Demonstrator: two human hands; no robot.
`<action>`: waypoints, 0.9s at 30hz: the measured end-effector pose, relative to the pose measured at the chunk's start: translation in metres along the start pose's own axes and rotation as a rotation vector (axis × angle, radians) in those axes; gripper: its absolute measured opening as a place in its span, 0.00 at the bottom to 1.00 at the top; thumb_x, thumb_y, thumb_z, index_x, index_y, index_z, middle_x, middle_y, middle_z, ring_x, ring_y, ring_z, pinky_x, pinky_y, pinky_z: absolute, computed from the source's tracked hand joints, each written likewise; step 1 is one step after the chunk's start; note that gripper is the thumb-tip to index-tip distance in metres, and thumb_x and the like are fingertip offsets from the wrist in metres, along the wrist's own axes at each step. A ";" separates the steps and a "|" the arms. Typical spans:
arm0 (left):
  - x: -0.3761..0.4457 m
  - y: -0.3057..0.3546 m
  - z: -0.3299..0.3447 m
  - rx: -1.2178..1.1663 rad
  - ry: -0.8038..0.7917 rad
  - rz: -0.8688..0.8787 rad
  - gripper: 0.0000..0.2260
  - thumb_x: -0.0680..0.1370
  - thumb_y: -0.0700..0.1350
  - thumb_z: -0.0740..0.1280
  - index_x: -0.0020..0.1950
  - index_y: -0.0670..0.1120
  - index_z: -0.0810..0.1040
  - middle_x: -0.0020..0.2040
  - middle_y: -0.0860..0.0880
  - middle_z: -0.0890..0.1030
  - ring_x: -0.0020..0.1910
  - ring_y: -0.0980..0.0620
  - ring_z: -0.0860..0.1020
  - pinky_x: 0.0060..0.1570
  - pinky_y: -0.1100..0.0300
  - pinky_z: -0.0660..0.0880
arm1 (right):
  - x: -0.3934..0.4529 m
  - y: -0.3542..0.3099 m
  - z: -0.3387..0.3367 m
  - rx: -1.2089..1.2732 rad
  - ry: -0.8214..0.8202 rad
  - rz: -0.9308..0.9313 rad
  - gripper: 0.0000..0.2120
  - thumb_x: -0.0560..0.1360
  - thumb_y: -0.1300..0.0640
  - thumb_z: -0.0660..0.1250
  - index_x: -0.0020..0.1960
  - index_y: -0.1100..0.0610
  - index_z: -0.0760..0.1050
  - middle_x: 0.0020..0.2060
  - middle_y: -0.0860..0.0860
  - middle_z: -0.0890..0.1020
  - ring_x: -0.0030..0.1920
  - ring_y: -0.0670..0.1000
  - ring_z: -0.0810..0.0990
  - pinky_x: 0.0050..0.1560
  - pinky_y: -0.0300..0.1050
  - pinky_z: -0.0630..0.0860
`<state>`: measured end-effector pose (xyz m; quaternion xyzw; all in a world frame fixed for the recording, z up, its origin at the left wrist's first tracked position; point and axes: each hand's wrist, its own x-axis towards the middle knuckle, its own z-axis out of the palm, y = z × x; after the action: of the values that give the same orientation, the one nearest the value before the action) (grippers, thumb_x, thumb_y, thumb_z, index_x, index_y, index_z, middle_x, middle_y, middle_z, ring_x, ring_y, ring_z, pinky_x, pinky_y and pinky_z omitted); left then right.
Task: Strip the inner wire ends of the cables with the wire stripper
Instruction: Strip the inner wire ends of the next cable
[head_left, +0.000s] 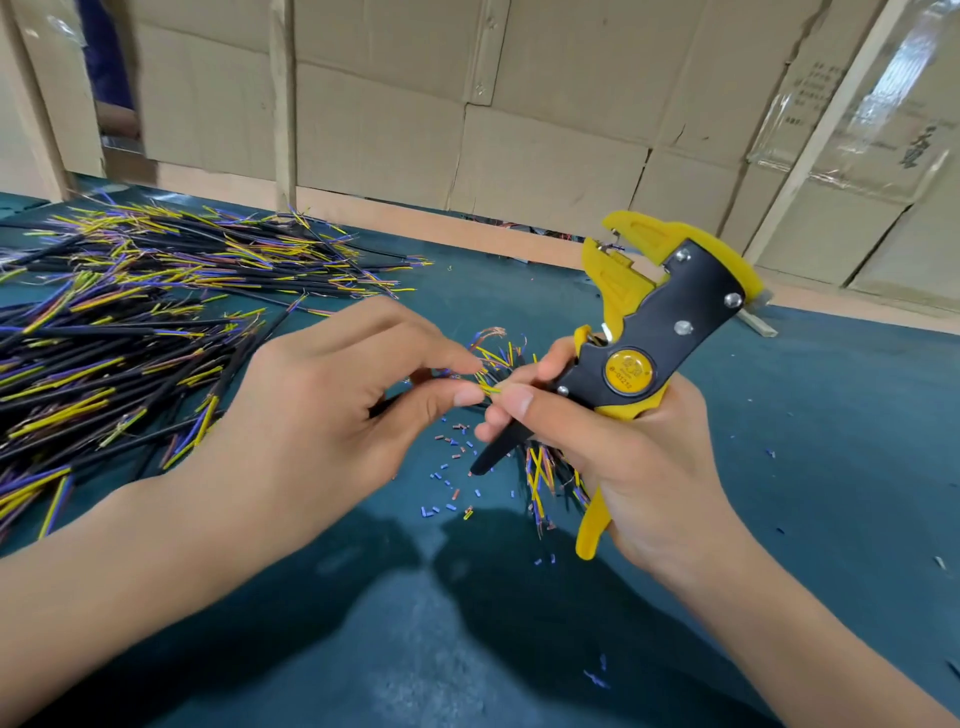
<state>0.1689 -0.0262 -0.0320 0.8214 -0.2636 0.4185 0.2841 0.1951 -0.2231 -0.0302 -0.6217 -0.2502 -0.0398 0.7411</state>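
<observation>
My right hand (628, 457) grips the handles of a yellow and black wire stripper (654, 332), its jaws pointing up and away. The thumb and forefinger of that hand also touch a yellow inner wire (489, 388). My left hand (343, 395) pinches the same cable end between thumb and forefinger; the cable's black sheath is mostly hidden under the hand. A small bunch of cables (540, 473) with yellow, blue and bare copper ends lies on the mat under my right hand.
A big heap of black cables (130, 332) with yellow and blue inner wires covers the left of the blue-green mat (831, 441). Cut bits of insulation (452, 488) lie scattered between my hands. Cardboard boxes (519, 130) wall off the back.
</observation>
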 end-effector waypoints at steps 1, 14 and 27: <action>0.000 0.000 -0.001 0.014 -0.004 0.013 0.07 0.76 0.44 0.73 0.52 0.42 0.85 0.46 0.48 0.82 0.41 0.60 0.74 0.47 0.74 0.69 | 0.000 0.000 0.000 0.007 -0.002 0.003 0.10 0.70 0.70 0.73 0.39 0.54 0.81 0.36 0.63 0.82 0.37 0.66 0.83 0.44 0.57 0.82; -0.001 0.005 0.000 -0.286 -0.007 -0.334 0.08 0.76 0.51 0.70 0.54 0.57 0.83 0.43 0.59 0.84 0.43 0.56 0.82 0.45 0.64 0.76 | 0.001 0.003 -0.006 0.051 -0.162 0.111 0.07 0.69 0.65 0.76 0.43 0.61 0.79 0.37 0.63 0.80 0.37 0.63 0.81 0.43 0.63 0.82; 0.001 -0.009 -0.009 0.143 0.112 -0.036 0.08 0.80 0.40 0.69 0.59 0.42 0.78 0.49 0.52 0.82 0.50 0.58 0.77 0.55 0.76 0.67 | -0.003 -0.007 0.003 0.144 -0.283 0.381 0.08 0.76 0.60 0.70 0.39 0.62 0.79 0.34 0.61 0.79 0.34 0.62 0.80 0.40 0.62 0.81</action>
<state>0.1709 -0.0141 -0.0288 0.8196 -0.2017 0.4763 0.2464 0.1890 -0.2226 -0.0251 -0.6027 -0.2317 0.2061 0.7352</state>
